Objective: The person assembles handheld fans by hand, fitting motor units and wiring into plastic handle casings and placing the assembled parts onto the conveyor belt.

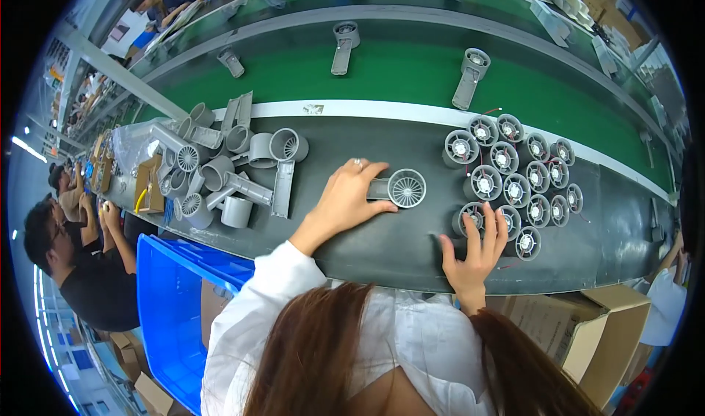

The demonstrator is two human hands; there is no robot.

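Observation:
My left hand (346, 199) has its thumb and index finger around the short handle of a grey plastic fan housing (407, 189). The housing lies on the dark work surface with its round grille facing up. To the right stands a cluster of round grey fan units (485, 183), several of them with thin red wires. My right hand (474, 258) is at the near edge of this cluster, fingers stretched out and apart over the closest fan units. Whether its fingertips touch a fan unit I cannot tell.
A heap of grey housings (235, 212) lies at the left. Beyond a white rail (367, 109), a green conveyor belt (411, 71) carries several housings. A blue bin (172, 320) stands below left, an open cardboard box (587, 328) below right. Co-workers sit along the left.

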